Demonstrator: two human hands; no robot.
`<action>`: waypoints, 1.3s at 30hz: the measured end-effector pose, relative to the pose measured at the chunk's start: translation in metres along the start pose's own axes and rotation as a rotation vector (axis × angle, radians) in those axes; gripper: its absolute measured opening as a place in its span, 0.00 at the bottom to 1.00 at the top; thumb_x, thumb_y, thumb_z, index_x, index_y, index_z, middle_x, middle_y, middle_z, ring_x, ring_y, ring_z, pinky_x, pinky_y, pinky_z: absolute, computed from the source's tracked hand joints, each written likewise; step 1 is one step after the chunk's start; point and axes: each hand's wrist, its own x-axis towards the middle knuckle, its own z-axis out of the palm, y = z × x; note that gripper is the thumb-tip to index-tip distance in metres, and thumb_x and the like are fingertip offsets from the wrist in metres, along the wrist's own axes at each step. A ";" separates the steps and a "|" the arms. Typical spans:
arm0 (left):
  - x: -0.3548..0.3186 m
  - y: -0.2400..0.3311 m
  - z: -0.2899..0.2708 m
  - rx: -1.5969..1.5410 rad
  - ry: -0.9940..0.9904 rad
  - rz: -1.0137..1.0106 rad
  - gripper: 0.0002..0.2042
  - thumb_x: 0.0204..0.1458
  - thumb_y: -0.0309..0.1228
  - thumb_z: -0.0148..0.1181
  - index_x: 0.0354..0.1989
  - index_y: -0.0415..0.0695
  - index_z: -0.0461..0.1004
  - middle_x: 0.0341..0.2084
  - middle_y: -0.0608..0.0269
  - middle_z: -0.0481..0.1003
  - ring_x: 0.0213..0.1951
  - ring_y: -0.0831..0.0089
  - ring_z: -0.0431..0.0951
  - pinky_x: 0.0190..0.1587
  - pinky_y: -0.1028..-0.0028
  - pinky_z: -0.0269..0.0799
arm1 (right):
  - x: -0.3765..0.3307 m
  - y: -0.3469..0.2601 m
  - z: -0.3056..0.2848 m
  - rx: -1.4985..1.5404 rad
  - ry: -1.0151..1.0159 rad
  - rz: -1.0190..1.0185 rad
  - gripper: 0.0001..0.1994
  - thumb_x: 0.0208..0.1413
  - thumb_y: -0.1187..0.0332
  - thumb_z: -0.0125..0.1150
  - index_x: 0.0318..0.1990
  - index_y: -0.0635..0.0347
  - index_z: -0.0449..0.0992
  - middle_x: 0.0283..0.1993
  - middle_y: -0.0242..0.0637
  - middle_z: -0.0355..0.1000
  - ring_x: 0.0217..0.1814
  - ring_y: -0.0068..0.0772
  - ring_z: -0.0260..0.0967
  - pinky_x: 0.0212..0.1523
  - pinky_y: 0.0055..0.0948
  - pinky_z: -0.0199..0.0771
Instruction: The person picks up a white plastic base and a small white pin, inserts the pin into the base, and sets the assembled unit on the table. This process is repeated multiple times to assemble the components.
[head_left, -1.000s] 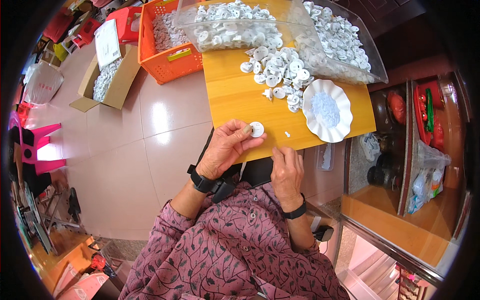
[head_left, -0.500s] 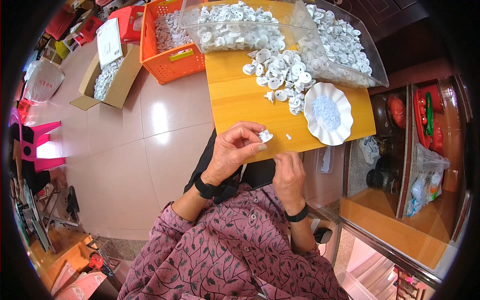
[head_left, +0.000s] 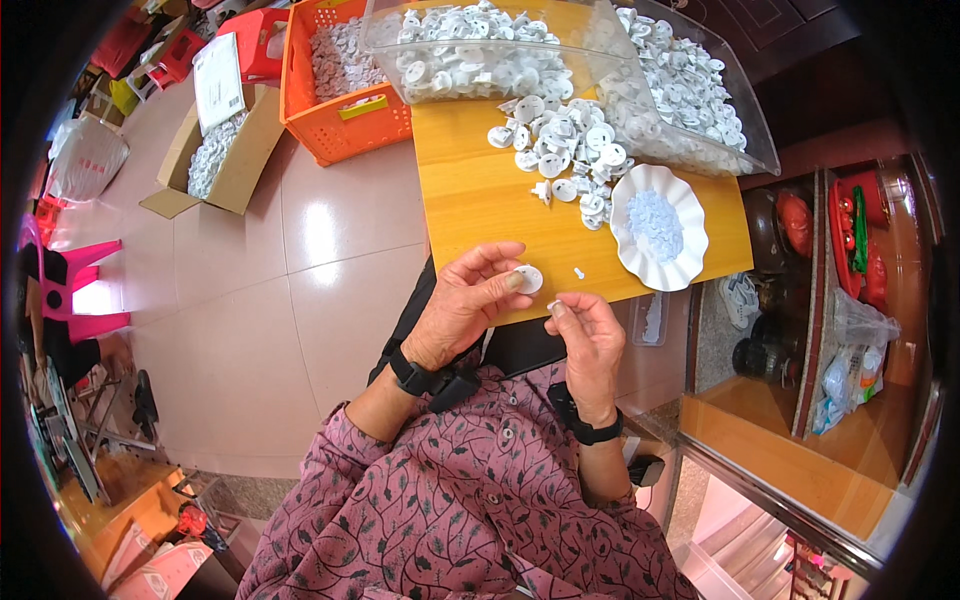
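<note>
Between the thumb and fingers of my left hand [head_left: 462, 298] is a round white plastic disc [head_left: 532, 280], its flat face turned up, over the table's near edge. Just to its right, my right hand [head_left: 592, 348] pinches thumb and forefinger together. A tiny pale spot shows at those fingertips, too small to name. A single small white plastic piece [head_left: 579, 273] lies on the yellow wooden table [head_left: 470, 190] beyond the hands. Farther right stands a white scalloped plate [head_left: 690, 262] of small pale pieces. Behind it is a loose heap of white plastic discs [head_left: 560, 145].
Two clear bins, one at the back [head_left: 490, 85] and one at the back right [head_left: 745, 155], hold many white parts. Left of the table are an orange crate [head_left: 340, 135] and an open cardboard box [head_left: 250, 150], both with parts inside. A shelf unit [head_left: 815, 300] stands right.
My left hand has turned the white disc so its round face shows. My right hand has rolled over, bringing its pinched thumb and forefinger into sight near the disc.
</note>
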 end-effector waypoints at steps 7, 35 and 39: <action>0.002 -0.005 -0.004 0.018 -0.003 -0.048 0.11 0.59 0.24 0.60 0.49 0.39 0.75 0.43 0.58 0.77 0.44 0.70 0.80 0.45 0.74 0.80 | 0.003 -0.006 0.006 0.103 0.013 -0.015 0.09 0.61 0.73 0.60 0.46 0.69 0.74 0.39 0.33 0.74 0.36 0.18 0.71 0.40 0.18 0.73; 0.003 -0.009 -0.007 0.073 -0.089 -0.103 0.16 0.56 0.24 0.64 0.52 0.38 0.72 0.44 0.59 0.77 0.43 0.74 0.78 0.46 0.75 0.77 | 0.007 0.016 0.009 -0.270 0.104 -0.295 0.04 0.59 0.76 0.63 0.39 0.66 0.76 0.35 0.30 0.73 0.33 0.16 0.67 0.34 0.19 0.70; 0.003 -0.008 -0.008 0.003 -0.119 -0.105 0.16 0.56 0.25 0.63 0.52 0.37 0.72 0.44 0.59 0.76 0.42 0.75 0.77 0.46 0.76 0.77 | 0.004 0.009 0.011 -0.241 0.085 -0.243 0.05 0.60 0.74 0.62 0.39 0.67 0.75 0.34 0.28 0.71 0.32 0.15 0.65 0.32 0.18 0.68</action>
